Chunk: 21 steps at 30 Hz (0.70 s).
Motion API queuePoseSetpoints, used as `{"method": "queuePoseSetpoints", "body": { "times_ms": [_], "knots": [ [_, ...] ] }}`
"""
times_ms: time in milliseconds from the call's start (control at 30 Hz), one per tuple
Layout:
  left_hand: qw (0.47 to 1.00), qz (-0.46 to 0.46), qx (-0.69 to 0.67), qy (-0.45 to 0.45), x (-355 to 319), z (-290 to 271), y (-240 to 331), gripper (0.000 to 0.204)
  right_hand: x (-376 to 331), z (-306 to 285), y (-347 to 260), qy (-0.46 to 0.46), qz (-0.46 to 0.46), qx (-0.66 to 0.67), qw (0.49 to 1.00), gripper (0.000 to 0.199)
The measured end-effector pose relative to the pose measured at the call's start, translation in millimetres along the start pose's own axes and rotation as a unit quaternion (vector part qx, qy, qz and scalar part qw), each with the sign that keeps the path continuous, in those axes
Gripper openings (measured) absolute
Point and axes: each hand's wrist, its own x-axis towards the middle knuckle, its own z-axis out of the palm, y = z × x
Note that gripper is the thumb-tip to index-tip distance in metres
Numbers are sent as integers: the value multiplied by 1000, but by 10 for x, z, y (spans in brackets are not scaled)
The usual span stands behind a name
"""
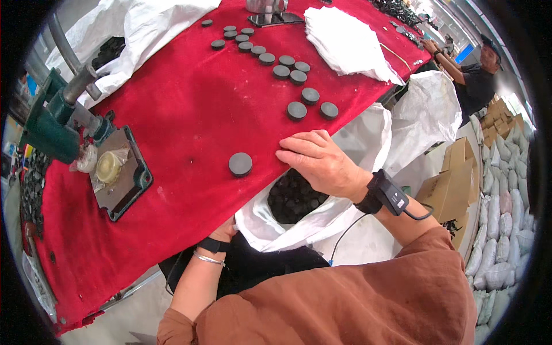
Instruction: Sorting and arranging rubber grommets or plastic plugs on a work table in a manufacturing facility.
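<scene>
Red-clothed counter (190,115) fills the view, a green press (52,123) at its left end. White sack (299,215) of dark discs hangs open at the near edge. Right hand (319,161) lies flat across counter edge and sack mouth, fingers spread, pinching nothing. Left hand (224,232) is tucked under the counter beside the sack; grip cannot be told. Nearest loose disc (240,164) sits just left of the fingertips. Best handled by keeping the sack mouth open and lifting discs singly.
</scene>
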Motion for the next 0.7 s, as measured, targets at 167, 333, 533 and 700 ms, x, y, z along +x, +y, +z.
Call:
{"method": "queuePoseSetpoints", "body": {
  "times_ms": [167,333,533,700],
  "knots": [
    [1000,0,1,-3,22,-15,-7,32,135,-56,-85,50,-19,78,996,44],
    [1000,-5,7,0,-50,2,13,32,718,122,-343,-28,-97,69,992,28],
    [1000,-13,17,1,-82,-70,-14,32,390,2,-287,-91,-55,31,994,16],
    [999,-41,24,-19,-98,17,-78,32,26,-272,-289,-105,-24,-21,994,16]
  ]
}}
